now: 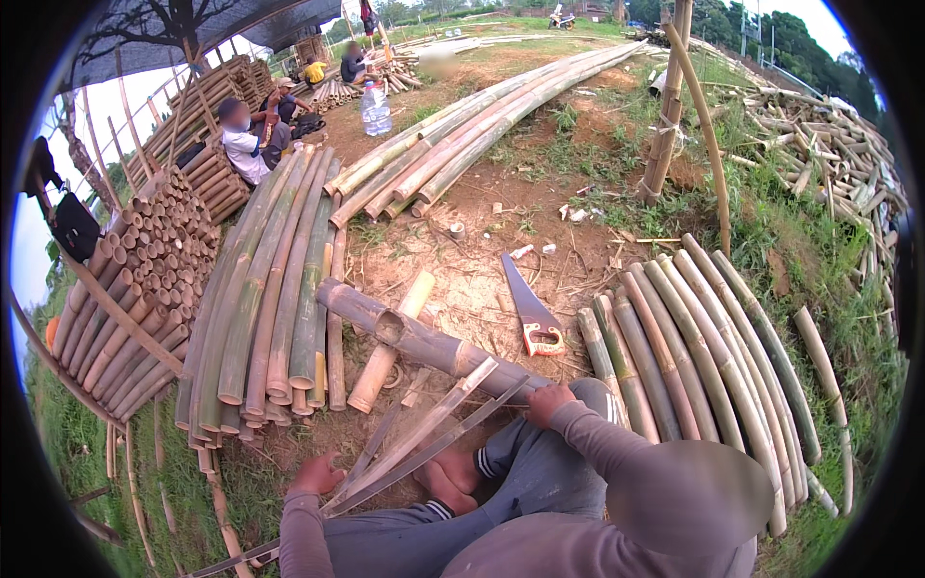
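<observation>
My left hand (316,475) is low on the left, its fingers apart beside the lower ends of several split bamboo strips (436,416). It appears to hold nothing. A long dark flat strip (448,438) slants up among them towards my right hand. My right hand (551,403) is closed at the near end of a thick dark bamboo pole (438,349), next to my knee. That pole rests across a shorter pale bamboo piece (374,379) and has a round notch in its top side. My bare feet (448,482) are crossed beneath the strips.
A handsaw (533,313) with an orange handle lies beyond the pole. Long bamboo poles lie in rows at left (258,308) and right (708,337). Cut tubes (159,250) are stacked far left, near seated people. A large water bottle (376,111) and an upright post (665,125) stand farther off.
</observation>
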Tool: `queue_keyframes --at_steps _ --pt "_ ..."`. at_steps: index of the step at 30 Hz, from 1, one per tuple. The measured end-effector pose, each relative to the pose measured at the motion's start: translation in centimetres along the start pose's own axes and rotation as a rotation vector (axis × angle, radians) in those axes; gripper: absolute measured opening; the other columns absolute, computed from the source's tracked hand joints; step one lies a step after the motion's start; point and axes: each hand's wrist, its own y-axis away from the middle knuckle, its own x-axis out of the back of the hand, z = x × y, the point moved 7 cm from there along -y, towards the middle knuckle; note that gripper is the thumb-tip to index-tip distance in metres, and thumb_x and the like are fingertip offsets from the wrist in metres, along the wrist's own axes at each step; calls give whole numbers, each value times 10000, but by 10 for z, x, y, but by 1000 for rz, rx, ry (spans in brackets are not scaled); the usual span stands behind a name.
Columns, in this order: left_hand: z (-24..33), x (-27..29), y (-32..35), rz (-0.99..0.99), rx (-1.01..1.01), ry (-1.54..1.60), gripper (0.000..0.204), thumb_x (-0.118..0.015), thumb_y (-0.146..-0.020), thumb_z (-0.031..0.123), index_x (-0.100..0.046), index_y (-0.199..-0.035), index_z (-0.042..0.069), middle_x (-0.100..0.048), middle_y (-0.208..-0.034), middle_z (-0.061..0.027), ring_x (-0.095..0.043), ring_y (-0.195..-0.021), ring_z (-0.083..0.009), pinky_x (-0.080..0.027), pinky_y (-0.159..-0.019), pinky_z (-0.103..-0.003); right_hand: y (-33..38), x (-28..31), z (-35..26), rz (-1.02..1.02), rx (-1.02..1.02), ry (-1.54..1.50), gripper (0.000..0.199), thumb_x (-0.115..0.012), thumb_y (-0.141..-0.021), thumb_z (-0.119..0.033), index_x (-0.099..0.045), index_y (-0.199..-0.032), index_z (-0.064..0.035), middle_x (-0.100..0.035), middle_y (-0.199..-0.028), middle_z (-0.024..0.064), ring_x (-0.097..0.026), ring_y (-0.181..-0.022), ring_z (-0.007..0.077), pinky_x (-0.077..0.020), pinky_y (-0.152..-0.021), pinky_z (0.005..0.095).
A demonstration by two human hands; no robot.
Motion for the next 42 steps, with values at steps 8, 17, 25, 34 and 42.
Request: queue_keyframes --at_steps 8,17,25,34,42 --pt "-32 -19 -8 -26 14 7 575 -812 -905 323 -674 -1411 90 -784 -1137 -189 -760 -1063 -312 -590 -927 -432 18 372 -50 381 138 -300 373 -671 -981 -251 -755 -1257 -13 -759 -1263 209 -737 -1169 365 -579 -1025 450" --pt "-42 -33 -36 -2 -126 -136 585 -812 -893 305 -668 -1431 125 -760 -1243 -216 -737 -1141 -382 -574 -996 -438 206 491 -131 981 715 -288 383 -677 -1002 -244 -725 -1293 1 -737 -1268 195 -730 -1105 310 -578 -961 421" --pt "-29 -28 -17 -50 7 -79 591 -809 -895 318 -663 -1441 143 -750 -1269 -216 -726 -1161 -388 -566 -1020 -446 188 481 -149 1015 765 -184 394 -696 -1007 -280 -722 -1290 -7 -754 -1177 179 -734 -1008 269 -578 -889 394" --pt "-20 -24 -1 33 -10 -73 532 -780 -920 349 -686 -1400 141 -759 -1232 -187 -731 -1127 -359 -575 -991 -450 131 530 -208 1128 848 -171 410 -716 -1011 -321 -720 -1286 -16 -773 -1075 161 -738 -899 222 -577 -807 365" --pt "-13 -3 21 123 16 1 553 -763 -911 329 -656 -1431 173 -758 -1224 -191 -706 -1171 -393 -557 -1013 -495 28 435 -161 900 699 -372 449 -737 -1005 -369 -717 -1312 -42 -794 -983 143 -758 -823 215 -586 -755 359"
